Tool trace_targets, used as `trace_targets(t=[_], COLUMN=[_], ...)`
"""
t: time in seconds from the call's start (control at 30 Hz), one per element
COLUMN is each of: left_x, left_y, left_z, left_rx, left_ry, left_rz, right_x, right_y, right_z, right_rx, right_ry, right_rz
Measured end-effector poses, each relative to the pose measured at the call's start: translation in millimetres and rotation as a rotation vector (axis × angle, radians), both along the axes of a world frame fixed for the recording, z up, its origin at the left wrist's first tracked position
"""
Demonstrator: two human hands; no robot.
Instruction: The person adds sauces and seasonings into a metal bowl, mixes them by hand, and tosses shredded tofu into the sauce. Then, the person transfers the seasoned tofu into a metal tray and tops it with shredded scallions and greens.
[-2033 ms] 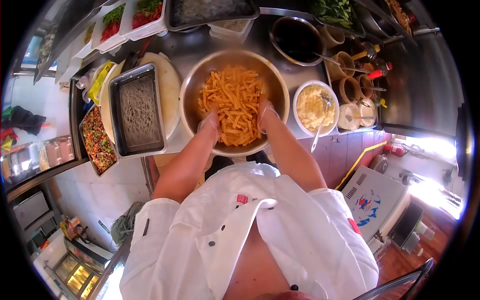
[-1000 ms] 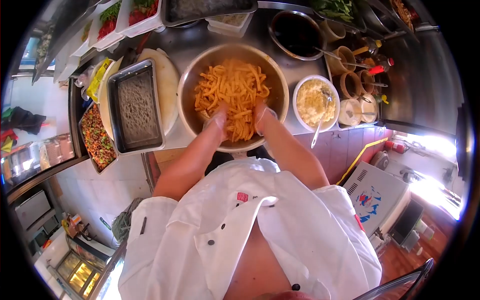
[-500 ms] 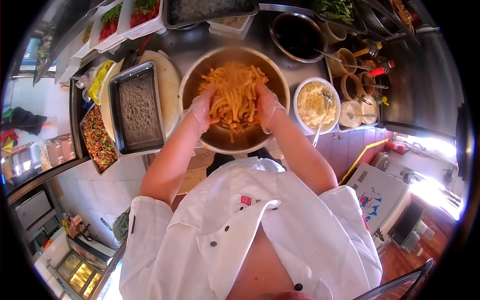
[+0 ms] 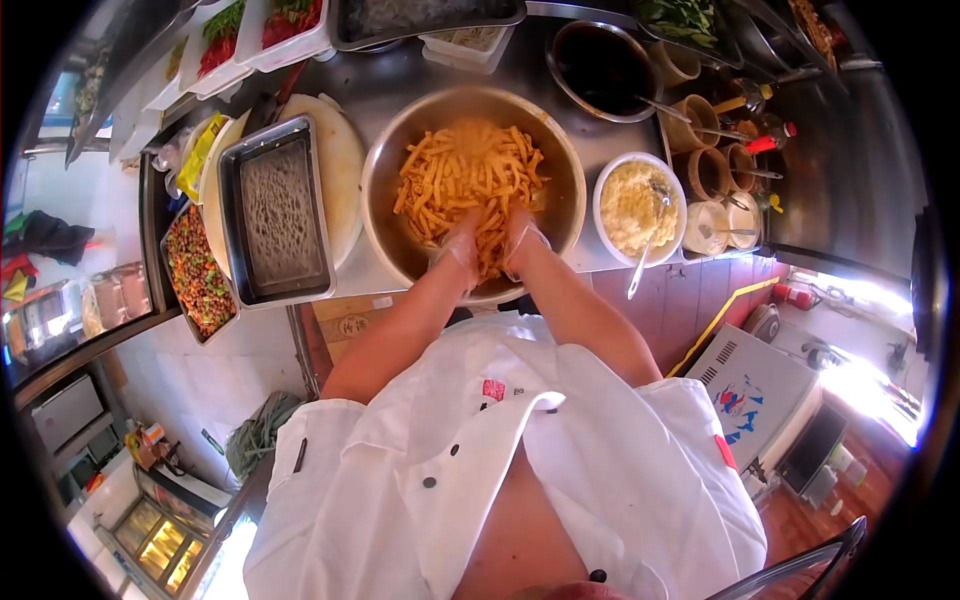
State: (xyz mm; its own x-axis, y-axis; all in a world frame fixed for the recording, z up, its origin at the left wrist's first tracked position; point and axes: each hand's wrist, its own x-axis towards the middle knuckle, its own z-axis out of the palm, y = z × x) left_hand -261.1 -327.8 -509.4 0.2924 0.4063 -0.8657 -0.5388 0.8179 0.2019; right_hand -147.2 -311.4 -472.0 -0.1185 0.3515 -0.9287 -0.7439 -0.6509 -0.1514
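Strips (image 4: 470, 172) partly behind left hand (image 4: 461, 243)

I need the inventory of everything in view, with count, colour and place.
large bowl: one, silvery, centre
strips: many, orange-brown, in large bowl
rectangular tray: one, dark grey, left of large bowl
board: one, cream, under rectangular tray
diced mix: one trayful, multicoloured, far left
packet: one, yellow, upper left
containers: several, white, upper left
top tray: one, dark, top centre
dark liquid: one bowlful, blackish, upper right
leafy greens: one trayful, green, top right
pale food: one bowlful, yellowish, right of large bowl
spoon: one, silvery, in pale food
cups: several, tan, right end of counter
counter: one, silvery, under large bowl
appliance: one, white, lower right
jacket: one, white, on person
left hand: one, clear-gloved, among strips
right hand: one, clear-gloved, among strips
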Motion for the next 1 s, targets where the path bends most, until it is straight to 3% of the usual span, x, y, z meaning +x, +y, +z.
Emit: trace_targets(t=[0.07, 0.13, 0.23, 0.27, 0.33, 0.4, 0.43, 0.53, 0.57, 0.6, 0.67, 0.7, 0.77, 0.9, 0.97, 1.0], left_x=[-3.5, -20.0, -45.9, -57.6, -80.1, -94.0, -99.1, -107.8, -92.5, -83.0, -64.5, -57.0, -51.1, -57.0, -72.4, -78.7], left_y=[2.6, 9.3, 27.2, 33.6, 47.2, 56.9, 60.4, 78.5, 88.9, 87.3, 85.2, 87.5, 79.4, 66.2, 70.5, 72.8], left_z=[-10.3, 4.3, 71.1, 81.7, 84.6, 68.6, 54.3, -22.8, -18.9, -13.4, 6.8, 16.6, 26.0, 38.1, 44.8, 48.4], left_rx=[0.067, 0.137, 0.188, 0.199, 0.255, 0.284, 0.294, 0.336, 0.163, 0.153, 0.137, 0.136, 0.123, 0.189, 0.172, 0.162], left_ry=[0.03, 0.04, 0.065, 0.082, 0.445, 0.419, 0.407, 0.725, 0.819, 0.682, 0.404, 0.264, -0.018, -0.167, -0.033, 0.036], left_rz=[-0.032, -0.076, -0.108, -0.12, -0.239, -0.148, -0.1, -0.242, -0.236, -0.225, -0.195, -0.177, -0.135, -0.189, -0.283, -0.331], right_x=[-0.6, 24.6, 55.1, 59.1, 67.1, 60.6, 65.6, 74.4, 69.3, 64.3, 67.2, 57.6, 34.3, 22.7, 47.1, 54.2], right_y=[-0.3, -10.8, -9.5, -0.4, 17.8, 50.3, 62.5, 93.7, 96.1, 96.9, 85.6, 81.9, 64.2, 45.6, 29.5, 38.2], right_z=[24.5, -45.8, -53.2, -38.5, -8.5, 54.9, 45.6, 0.3, -17.7, -41.0, -108.6, -100.0, -17.7, 4.0, 23.2, 30.3], right_rx=[0.037, 0.531, 0.942, 0.839, 0.635, 0.113, 0.105, 0.02, -0.055, -0.132, 0.039, 0.014, 0.009, 0.129, 0.73, 0.754], right_ry=[-0.063, -0.439, -0.722, -0.697, -0.648, -0.88, -0.852, -0.73, -0.661, -0.594, -0.29, -0.235, -0.01, 0.001, -0.867, -0.985], right_rz=[-0.03, 0.463, 0.865, 0.841, 0.774, 0.705, 0.676, 0.554, 0.484, 0.413, 0.328, 0.339, 0.361, 0.355, 1.189, 1.357])
